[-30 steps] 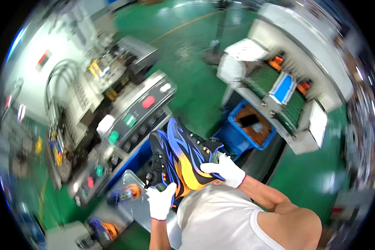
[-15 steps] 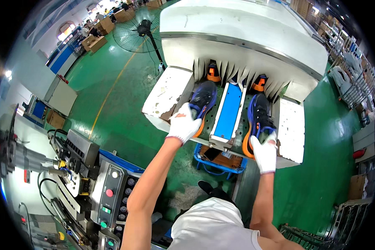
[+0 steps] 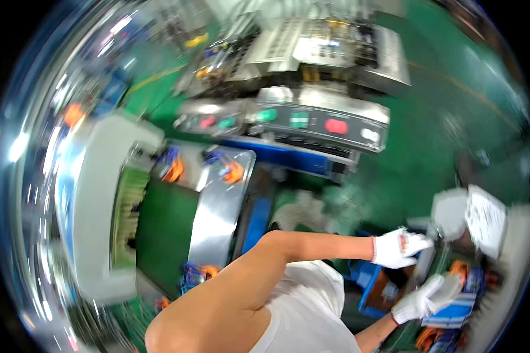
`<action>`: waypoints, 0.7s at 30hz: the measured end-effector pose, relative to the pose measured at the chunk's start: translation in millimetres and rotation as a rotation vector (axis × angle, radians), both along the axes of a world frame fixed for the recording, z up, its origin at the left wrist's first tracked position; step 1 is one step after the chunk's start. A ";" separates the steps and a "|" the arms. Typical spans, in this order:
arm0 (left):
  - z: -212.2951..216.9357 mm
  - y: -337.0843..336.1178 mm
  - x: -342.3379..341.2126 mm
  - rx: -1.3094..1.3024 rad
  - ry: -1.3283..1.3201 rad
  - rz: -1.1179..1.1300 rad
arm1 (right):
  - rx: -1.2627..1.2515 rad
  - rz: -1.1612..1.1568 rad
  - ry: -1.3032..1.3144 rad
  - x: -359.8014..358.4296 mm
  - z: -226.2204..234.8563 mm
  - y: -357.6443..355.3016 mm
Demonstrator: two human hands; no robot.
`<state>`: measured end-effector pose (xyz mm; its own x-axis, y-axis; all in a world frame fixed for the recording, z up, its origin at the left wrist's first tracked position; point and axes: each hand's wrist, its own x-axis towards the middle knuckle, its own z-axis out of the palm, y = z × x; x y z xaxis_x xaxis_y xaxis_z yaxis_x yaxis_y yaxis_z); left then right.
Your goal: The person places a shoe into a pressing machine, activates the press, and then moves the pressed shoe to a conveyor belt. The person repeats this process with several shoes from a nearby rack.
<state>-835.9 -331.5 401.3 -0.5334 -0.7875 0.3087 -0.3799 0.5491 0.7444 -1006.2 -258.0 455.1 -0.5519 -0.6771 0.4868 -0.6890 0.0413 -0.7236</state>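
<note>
The picture is smeared by motion. My left hand (image 3: 399,248), in a white glove, reaches to the right with its fingers stretched out and nothing seen in them. Below it my right hand (image 3: 428,299), gloved too, has its fingers extended near the blue strip (image 3: 450,314) of the white machine. One dark shoe with an orange sole (image 3: 460,272) lies just beyond the right hand on the strip's far side. Another orange-soled shoe (image 3: 433,339) lies on the near side. Both hands appear apart from the shoes.
At left stands a white machine (image 3: 88,206) with a curtained opening. Orange and purple shoes (image 3: 225,166) lie on the metal plate (image 3: 218,217) beside it. A control panel (image 3: 318,122) with coloured buttons is ahead. A blue crate (image 3: 371,294) stands below my hands.
My view has swung left, so the machine with the two shoes now sits at the right edge. Both hands, earlier on those shoes, have come off them.
</note>
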 end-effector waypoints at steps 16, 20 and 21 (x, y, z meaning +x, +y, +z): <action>-154.9 603.1 603.8 0.742 -0.603 2.278 | 1.130 1.289 0.014 339.2 -182.8 -51.4; -207.5 596.7 705.5 0.819 -0.360 2.200 | 1.190 1.104 0.274 326.1 -200.7 -32.9; -221.4 601.4 739.2 0.616 -0.424 2.234 | 1.199 1.114 0.570 308.5 -204.7 -37.2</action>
